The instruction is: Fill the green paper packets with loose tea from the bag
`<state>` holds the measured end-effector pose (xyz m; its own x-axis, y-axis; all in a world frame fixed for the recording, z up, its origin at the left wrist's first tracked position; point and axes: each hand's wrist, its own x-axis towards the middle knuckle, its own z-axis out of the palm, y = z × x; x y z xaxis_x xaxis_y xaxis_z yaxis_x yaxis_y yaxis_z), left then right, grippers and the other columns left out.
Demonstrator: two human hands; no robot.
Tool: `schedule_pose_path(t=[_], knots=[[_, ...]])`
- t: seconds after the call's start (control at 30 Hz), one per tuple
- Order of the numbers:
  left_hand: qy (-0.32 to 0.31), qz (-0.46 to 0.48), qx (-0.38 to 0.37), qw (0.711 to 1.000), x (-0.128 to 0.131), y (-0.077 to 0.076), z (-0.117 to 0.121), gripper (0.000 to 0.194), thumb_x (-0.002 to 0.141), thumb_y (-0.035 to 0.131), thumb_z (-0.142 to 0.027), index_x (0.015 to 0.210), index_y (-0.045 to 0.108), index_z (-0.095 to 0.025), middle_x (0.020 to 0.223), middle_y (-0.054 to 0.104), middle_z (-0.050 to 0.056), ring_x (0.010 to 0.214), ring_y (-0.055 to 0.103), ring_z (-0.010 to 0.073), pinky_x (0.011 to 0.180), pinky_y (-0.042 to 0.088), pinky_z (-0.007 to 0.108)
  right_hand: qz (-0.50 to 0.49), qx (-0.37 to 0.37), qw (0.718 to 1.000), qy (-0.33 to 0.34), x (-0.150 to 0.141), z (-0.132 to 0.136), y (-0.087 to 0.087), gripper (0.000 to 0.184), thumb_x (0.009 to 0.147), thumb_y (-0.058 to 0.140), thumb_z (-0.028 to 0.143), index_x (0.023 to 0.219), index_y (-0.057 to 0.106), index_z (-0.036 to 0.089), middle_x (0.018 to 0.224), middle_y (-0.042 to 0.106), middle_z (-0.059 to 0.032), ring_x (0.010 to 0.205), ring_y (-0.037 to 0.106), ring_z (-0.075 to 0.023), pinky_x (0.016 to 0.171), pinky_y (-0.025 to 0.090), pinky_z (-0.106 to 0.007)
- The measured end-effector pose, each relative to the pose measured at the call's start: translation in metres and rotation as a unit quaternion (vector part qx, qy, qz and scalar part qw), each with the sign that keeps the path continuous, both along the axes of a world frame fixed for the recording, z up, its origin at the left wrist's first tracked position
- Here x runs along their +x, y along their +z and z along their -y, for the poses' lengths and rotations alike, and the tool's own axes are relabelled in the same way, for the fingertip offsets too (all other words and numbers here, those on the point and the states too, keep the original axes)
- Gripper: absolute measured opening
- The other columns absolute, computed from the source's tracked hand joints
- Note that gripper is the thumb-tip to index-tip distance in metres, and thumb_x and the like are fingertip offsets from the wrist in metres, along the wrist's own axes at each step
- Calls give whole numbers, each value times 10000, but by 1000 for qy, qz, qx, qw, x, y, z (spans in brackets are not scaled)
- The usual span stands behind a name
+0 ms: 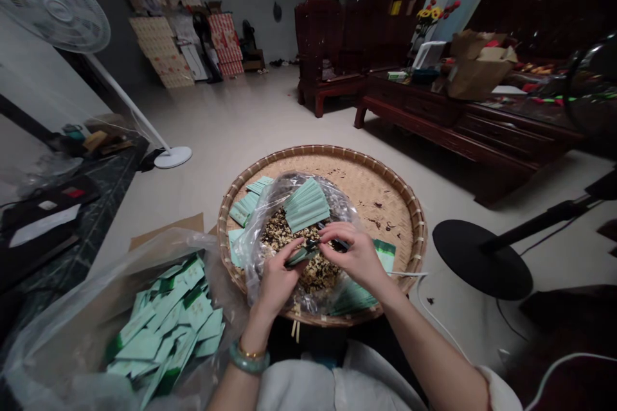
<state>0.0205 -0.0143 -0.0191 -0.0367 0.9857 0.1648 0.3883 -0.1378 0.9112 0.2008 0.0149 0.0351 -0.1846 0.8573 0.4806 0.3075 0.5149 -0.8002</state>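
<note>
My left hand (pixel 283 271) is closed around a small green packet (pixel 301 255), held over a clear plastic bag (pixel 255 231) of loose dried pale and dark bits (pixel 321 274). At the packet's upper end, the fingers of my right hand (pixel 354 250) pinch together beside something dark, too small to make out. Just beyond my hands, a fanned stack of pale green packets (pixel 307 204) rests on the dried bits. The bag sits in a round woven bamboo tray (pixel 380 189). More packets (pixel 354 298) lie at the tray's near right, partly hidden by my right wrist.
Left of the tray stands a large clear bag (pixel 58 327) full of green packets (pixel 168 321). A white fan (pixel 173 157) stands farther left, and a black round base (pixel 482 260) stands at right. A white cable (pixel 441 318) runs near my right arm. Behind is a wooden table (pixel 434 119).
</note>
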Motion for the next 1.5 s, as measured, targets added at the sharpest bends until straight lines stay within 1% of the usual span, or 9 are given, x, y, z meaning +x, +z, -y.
schedule_pose_path(t=[0.17,0.43,0.6,0.7,0.77,0.9,1.03,1.23,1.5], knots=[[-4,13,25,1000,1,0,0,408,731,655,-160,1136,647,-211,1093,706,76,966,678,216,840,544,339,41,44,998,-6,-1,4,3,35,751,658,196,721,666,213,877,719,-55,959,625,-227,875,495,-418],[-25,40,20,999,2,2,2,471,712,615,-55,1160,627,-200,1060,715,71,1011,664,222,874,542,351,85,27,995,40,3,9,10,60,782,641,178,743,672,210,918,718,-58,1017,597,-234,864,502,-414],[-27,52,36,998,-1,2,4,462,716,618,-59,1153,632,-209,1034,725,54,998,670,215,933,512,371,51,49,996,46,2,17,21,56,786,625,163,786,656,210,915,707,-53,1006,604,-215,871,506,-389],[-32,56,47,997,-2,3,5,444,727,628,-78,1152,634,-209,1022,729,54,991,673,215,936,512,365,40,77,993,79,2,21,26,84,802,620,175,863,661,215,942,696,-57,985,615,-203,891,500,-393],[-36,59,50,996,-2,4,6,428,734,646,-112,1151,634,-207,1027,728,60,979,678,220,912,527,359,64,99,988,103,2,22,26,111,815,625,202,914,669,225,996,682,-66,1022,599,-210,911,490,-409],[-24,52,68,996,-2,6,6,397,719,668,-138,1108,659,-218,1083,709,54,978,678,220,874,551,340,122,122,981,91,3,21,23,194,831,631,260,1020,660,229,1069,655,-81,1087,554,-222,932,483,-426],[-45,51,64,996,-2,5,8,406,751,592,-91,1135,646,-214,1093,705,52,950,689,204,855,562,333,175,115,970,127,2,23,23,172,819,650,308,970,679,230,1117,641,-69,1153,506,-240,945,478,-440],[-38,-33,103,993,-4,3,8,394,755,622,-117,1133,648,-223,1110,699,51,990,673,211,884,549,340,179,107,976,58,1,23,20,171,860,596,302,978,679,210,1096,653,-81,1127,506,-244,946,471,-471],[-62,-105,193,974,-4,2,6,513,740,491,1,1196,603,-208,1108,700,44,964,682,182,859,560,317,151,81,983,66,-4,19,10,92,849,602,215,875,690,205,1012,687,-58,1044,561,-226,912,489,-416]])
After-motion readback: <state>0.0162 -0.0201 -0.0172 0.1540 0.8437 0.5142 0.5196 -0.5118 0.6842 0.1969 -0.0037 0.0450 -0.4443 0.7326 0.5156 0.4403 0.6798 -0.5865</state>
